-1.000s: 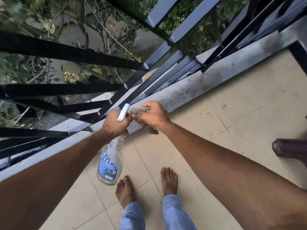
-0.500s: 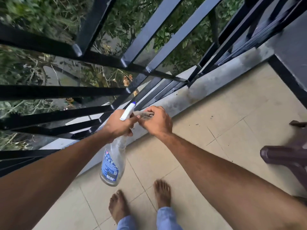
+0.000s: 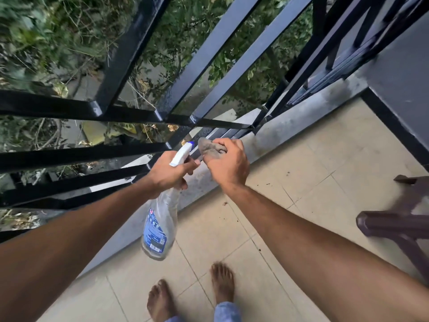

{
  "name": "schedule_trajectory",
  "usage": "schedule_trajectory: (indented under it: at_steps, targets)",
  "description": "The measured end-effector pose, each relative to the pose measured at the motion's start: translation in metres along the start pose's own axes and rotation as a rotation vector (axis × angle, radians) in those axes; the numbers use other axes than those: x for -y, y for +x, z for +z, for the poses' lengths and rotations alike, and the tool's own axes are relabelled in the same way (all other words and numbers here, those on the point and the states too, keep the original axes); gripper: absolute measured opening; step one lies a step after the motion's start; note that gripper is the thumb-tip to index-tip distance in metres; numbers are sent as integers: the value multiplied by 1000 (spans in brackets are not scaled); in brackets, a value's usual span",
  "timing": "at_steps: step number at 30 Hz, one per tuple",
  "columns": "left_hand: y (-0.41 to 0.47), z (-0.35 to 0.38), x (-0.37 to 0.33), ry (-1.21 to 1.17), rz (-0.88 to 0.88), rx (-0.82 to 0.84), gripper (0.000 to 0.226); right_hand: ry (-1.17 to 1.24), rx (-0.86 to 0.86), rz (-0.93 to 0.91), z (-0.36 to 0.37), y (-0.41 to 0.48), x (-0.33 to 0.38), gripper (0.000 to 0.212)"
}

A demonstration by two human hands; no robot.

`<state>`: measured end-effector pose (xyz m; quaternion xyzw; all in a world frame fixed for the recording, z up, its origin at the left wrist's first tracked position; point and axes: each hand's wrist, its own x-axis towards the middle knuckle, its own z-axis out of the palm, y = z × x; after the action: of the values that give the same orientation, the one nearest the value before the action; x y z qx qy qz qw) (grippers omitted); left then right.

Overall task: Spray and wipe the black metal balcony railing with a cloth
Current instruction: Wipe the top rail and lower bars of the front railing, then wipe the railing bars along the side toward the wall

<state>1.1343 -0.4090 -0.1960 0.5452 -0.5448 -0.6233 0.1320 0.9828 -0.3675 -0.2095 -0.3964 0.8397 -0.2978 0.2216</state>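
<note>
Pale floor tiles (image 3: 301,182) cover the balcony, edged on the far side by a grey concrete kerb (image 3: 290,126). The black metal railing (image 3: 69,156) rises from this kerb and fills the far and left of the view, with leafy ground (image 3: 46,31) beyond its bars. Both bare forearms stretch forward from the near corners and meet at the railing's lower bars. A dark brown plastic chair (image 3: 394,226) stands at the right edge. A clear spray bottle (image 3: 159,226) with a blue label hangs from the left hand (image 3: 167,173), whose fingers are wrapped round its neck, the white nozzle aimed away toward the bars. Just right of the nozzle, the right hand (image 3: 228,166) is turned back-up, fingers curled tightly round a bunched grey cloth (image 3: 210,147) held at a low bar; whether the cloth touches the metal cannot be told. Two bare feet (image 3: 222,282) stand on the near tiles.
</note>
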Motion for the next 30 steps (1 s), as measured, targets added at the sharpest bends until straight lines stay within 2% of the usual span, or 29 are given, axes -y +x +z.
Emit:
schedule_trajectory:
  at_steps: [5, 9, 12, 15, 18, 20, 23, 28, 30]
  targets:
    - [-6, -9, 2, 10, -1, -25, 28, 93, -99, 57, 10, 9, 24, 35]
    - [-15, -18, 15, 48, -7, -9, 26, 206, -199, 167, 23, 15, 38, 25]
    - [-20, -27, 32, 95, -27, 1, 25, 181, -245, 167, 39, 12, 35, 27]
    - [-20, -39, 54, 112, -39, 22, 23, 6, -93, 87, 74, -3, 25, 25]
    - [-19, -47, 73, 134, -30, -2, 25, -188, 135, -43, 118, -26, 12, 7]
    - [-22, -55, 86, 159, -21, -12, 26, -268, 237, -80, 140, -41, 10, 15]
    - [-25, -64, 109, 225, -7, -9, 24, -256, 153, -86, 136, -39, 8, 21]
    - [-38, -75, 135, 267, -32, 1, 24, -105, -255, -58, 66, 2, 17, 28]
    - [-37, -78, 142, 280, -44, -32, 23, -81, -285, -63, 66, 6, 22, 29]
